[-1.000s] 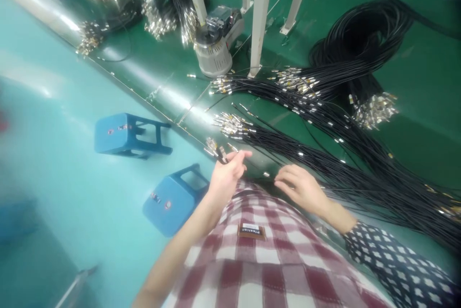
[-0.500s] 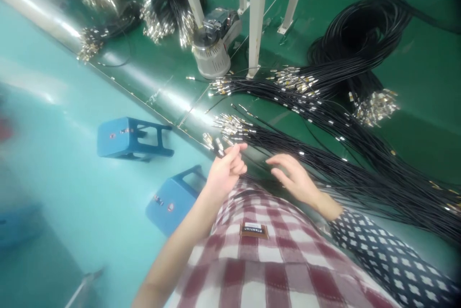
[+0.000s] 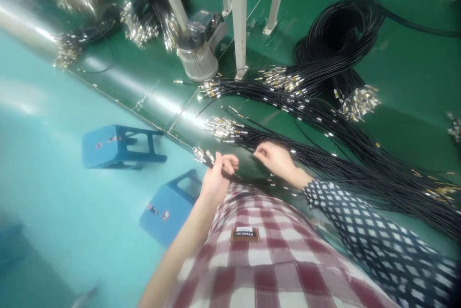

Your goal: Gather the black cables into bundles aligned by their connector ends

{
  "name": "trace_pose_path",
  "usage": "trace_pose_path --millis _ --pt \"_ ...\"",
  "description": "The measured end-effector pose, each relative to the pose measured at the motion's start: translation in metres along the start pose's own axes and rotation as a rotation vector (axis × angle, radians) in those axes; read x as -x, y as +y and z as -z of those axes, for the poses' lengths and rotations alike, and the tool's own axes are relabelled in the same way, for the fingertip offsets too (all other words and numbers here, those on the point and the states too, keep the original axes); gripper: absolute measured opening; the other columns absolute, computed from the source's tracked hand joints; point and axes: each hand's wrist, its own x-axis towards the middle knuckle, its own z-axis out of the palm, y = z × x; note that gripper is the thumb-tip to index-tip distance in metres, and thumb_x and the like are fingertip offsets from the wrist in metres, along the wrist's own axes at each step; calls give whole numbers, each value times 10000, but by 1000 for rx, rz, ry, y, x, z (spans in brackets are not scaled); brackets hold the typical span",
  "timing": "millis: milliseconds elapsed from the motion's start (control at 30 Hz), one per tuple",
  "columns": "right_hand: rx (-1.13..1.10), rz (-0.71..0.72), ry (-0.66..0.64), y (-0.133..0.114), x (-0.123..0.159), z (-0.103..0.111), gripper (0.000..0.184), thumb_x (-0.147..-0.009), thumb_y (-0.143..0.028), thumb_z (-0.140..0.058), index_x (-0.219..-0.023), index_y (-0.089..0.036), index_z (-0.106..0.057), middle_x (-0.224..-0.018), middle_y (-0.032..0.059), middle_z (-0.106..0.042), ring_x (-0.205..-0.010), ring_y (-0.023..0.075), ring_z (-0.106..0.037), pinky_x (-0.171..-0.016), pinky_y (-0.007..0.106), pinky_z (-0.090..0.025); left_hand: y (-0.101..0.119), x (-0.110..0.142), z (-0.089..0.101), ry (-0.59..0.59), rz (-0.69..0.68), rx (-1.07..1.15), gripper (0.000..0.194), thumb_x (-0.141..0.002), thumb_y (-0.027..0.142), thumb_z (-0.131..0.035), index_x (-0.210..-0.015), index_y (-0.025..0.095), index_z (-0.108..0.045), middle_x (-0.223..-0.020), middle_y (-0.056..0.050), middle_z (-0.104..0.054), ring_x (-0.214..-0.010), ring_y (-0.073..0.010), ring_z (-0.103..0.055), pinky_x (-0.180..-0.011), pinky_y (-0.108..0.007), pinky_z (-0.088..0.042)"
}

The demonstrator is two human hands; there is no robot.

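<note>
Near the table edge, in front of the checked apron (image 3: 264, 250), my left hand (image 3: 218, 178) is closed around a small bunch of black cables (image 3: 230, 176). Its silver connector ends (image 3: 203, 155) stick out past the thumb. My right hand (image 3: 277, 161) lies at the near side of a larger cable bundle (image 3: 306, 154), thumb and fingertips pinched together on what looks like a single black cable (image 3: 248, 149). The fingers partly hide that cable. Just beyond both hands sit the metal tips (image 3: 225, 128) of the larger bundle.
Another long cable bundle (image 3: 252, 88) runs behind, beside a coiled bundle (image 3: 334, 34). A grey machine (image 3: 198, 56) stands by white metal legs (image 3: 239, 20). More cable bunches (image 3: 140, 25) lie at the far left. Two blue stools (image 3: 103, 147) are on the floor left of the green table (image 3: 281, 53).
My right hand has moved left and away from me to the larger bundle, its fingers closing into a pinch. My left hand has turned, showing more of its cables. The view has shifted slightly.
</note>
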Motion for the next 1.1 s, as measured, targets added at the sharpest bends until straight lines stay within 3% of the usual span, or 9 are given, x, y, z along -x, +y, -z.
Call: trace_pose_path --millis 67,200,333,433,600,733,833,967,1100 --pt "67 6 74 12 -19 -3 141 -840 -333 -652 -886 -200 -665 -951 60 -664 -812 189 -594 -639 276 -386 -1 0 1 -67 40 80 597 -847 547 -541 -414 157 -411 -539 -4 -435 -575 -116 -500 -647 -288 -461" --pt "47 41 87 12 -29 1 123 -882 -258 -582 -801 -193 -648 -932 57 -675 -798 182 -604 -662 284 -405 -2 1 6 -56 114 264 592 -918 499 -455 -442 170 -331 -429 60 -210 -381 -67 -238 -447 -235 -314" --pt "-190 33 50 7 9 28 165 -917 -323 -520 -863 -196 -611 -780 17 -673 -664 144 -593 -634 264 -445 0 0 6 16 104 224 294 -901 411 -546 -748 164 -593 -413 98 -197 -360 -58 -172 -411 -206 -197" --pt "-471 2 -5 6 46 43 237 -913 -407 -510 -838 -194 -583 -748 18 -654 -667 141 -585 -630 255 -464 5 -2 -6 -16 75 142 200 -855 338 -633 -950 162 -626 -419 114 -211 -364 -50 -179 -419 -199 -194" --pt "-632 -24 -31 -2 77 37 250 -913 -428 -515 -835 -195 -560 -733 18 -618 -654 138 -566 -620 255 -467 14 -3 -34 -102 53 15 273 -782 304 -716 -976 123 -656 -436 119 -217 -373 -35 -191 -416 -196 -183" --pt "-537 15 -20 -3 81 33 239 -929 -420 -496 -859 -202 -567 -739 18 -617 -637 138 -557 -615 262 -468 16 1 -39 -104 33 -30 225 -766 288 -733 -866 92 -689 -424 109 -234 -377 -28 -210 -411 -190 -200" --pt "-249 76 -16 19 88 43 296 -850 -472 -611 -1014 -226 -598 -949 47 -651 -677 151 -568 -640 289 -483 19 2 -32 -98 11 36 187 -797 285 -708 -862 109 -694 -424 107 -230 -369 -30 -208 -399 -180 -224" --pt "-14 -17 80 77 113 66 628 -755 -512 -698 -1292 -263 -491 -1250 101 -537 -753 175 -571 -677 340 -519 20 -4 -23 -41 67 130 141 -845 284 -653 -903 160 -686 -486 79 -384 -355 -30 -224 -375 -173 -268" --pt "0 -129 155 130 142 83 501 -831 -453 -623 -1261 -219 -520 -1183 112 -544 -694 156 -535 -695 346 -521 20 -7 -23 38 92 146 126 -868 294 -620 -901 188 -680 -663 28 -591 -351 -21 -226 -358 -174 -293"
